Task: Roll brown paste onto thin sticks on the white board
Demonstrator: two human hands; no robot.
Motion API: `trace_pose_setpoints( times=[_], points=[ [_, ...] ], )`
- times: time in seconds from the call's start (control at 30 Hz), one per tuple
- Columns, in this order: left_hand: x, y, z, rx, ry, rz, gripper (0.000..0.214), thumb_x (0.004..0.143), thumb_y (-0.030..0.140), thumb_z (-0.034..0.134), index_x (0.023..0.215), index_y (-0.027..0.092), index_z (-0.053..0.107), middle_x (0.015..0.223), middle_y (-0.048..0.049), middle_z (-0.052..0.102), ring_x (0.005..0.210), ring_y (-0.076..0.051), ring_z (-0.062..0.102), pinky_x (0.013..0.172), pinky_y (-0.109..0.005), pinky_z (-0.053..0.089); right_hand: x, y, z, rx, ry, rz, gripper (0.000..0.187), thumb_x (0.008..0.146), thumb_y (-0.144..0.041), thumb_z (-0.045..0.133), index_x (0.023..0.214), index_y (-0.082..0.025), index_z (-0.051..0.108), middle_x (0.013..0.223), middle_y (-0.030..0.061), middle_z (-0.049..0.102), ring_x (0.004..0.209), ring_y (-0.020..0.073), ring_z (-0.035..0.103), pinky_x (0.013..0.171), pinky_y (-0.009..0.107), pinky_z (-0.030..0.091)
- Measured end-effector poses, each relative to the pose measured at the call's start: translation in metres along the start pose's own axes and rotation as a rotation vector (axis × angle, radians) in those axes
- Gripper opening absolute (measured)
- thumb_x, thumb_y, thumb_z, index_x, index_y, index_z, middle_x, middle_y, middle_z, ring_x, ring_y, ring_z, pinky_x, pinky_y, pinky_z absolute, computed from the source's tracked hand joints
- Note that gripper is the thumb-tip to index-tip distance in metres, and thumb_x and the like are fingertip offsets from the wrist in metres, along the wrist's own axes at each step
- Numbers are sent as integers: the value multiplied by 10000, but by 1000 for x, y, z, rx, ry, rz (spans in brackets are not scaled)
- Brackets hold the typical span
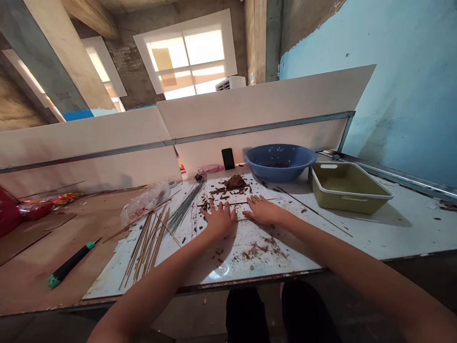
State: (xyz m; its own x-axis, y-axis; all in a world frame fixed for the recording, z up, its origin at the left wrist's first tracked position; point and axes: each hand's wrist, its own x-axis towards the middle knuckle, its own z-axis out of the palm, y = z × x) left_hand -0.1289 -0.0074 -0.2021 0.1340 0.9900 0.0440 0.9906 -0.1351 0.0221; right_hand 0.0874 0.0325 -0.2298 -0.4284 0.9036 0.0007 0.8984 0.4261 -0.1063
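Note:
My left hand (pixel 219 220) lies palm down on the white board (pixel 228 267), fingers spread. Beside it, my right hand (pixel 263 210) is also flat, its fingers stretched forward. A thin stick with a dark brown stretch (pixel 238 204) runs crosswise at the fingertips of both hands. Between the palms shows a short piece of another thin stick (pixel 243 219); its ends are hidden under the hands. Just beyond sits a crumbly dark brown lump (pixel 235 182) with brown bits around it. Brown powder (pixel 262 248) is scattered nearer me.
To the left lie bamboo sticks (pixel 148 247), grey wires (pixel 185 207), a plastic bag (pixel 144 204) and a black-green handled tool (pixel 71 264). A blue basin (pixel 280 169), a green bin (pixel 352 205) and a long thin rod (pixel 314 211) are right. A phone (pixel 227 159) leans against the partition.

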Motion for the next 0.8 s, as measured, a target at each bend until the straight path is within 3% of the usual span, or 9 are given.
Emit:
trace_pose_setpoints(
  times=[0.1, 0.3, 0.53, 0.67, 0.8],
  points=[
    [0, 0, 1, -4, 12, -8, 676, 1162, 498, 283, 1772, 283, 479, 1843, -139, 444, 1757, -553, 149, 1273, -964, 134, 0, 2, -3, 1, 9, -1, 913, 1151, -659, 264, 1780, -10, 389, 1833, 283, 377, 1741, 386, 330, 1426, 544, 231],
    [-2, 1, 4, 13, 21, 3, 690, 1162, 533, 286, 1769, 273, 483, 1822, -168, 471, 1760, -551, 142, 1280, -949, 140, -2, -2, 3, -22, 20, 20, 975, 1142, -716, 252, 1750, 25, 428, 1781, 329, 447, 1704, 420, 399, 1416, 546, 251],
    [1, 3, 0, 25, 21, 5, 696, 1162, 488, 262, 1794, 255, 438, 1854, -161, 412, 1771, -514, 148, 1283, -951, 141, 4, 0, 2, 36, 18, 68, 978, 1128, -724, 227, 1796, -22, 366, 1867, 257, 317, 1759, 398, 276, 1430, 546, 224],
    [-8, 5, -1, 55, 3, 12, 694, 1161, 471, 282, 1766, 191, 476, 1825, -209, 447, 1765, -526, 168, 1292, -940, 143, -5, -4, 4, 9, 23, 33, 1006, 1129, -724, 220, 1758, 40, 405, 1808, 320, 402, 1721, 427, 362, 1415, 562, 260],
    [-7, 4, -2, 56, -10, 16, 666, 1160, 475, 337, 1727, 178, 524, 1793, -229, 491, 1752, -541, 201, 1294, -924, 188, -5, -5, 6, 15, 28, 48, 1064, 1121, -761, 190, 1746, 74, 400, 1801, 350, 391, 1721, 444, 357, 1414, 571, 260]
  ],
)
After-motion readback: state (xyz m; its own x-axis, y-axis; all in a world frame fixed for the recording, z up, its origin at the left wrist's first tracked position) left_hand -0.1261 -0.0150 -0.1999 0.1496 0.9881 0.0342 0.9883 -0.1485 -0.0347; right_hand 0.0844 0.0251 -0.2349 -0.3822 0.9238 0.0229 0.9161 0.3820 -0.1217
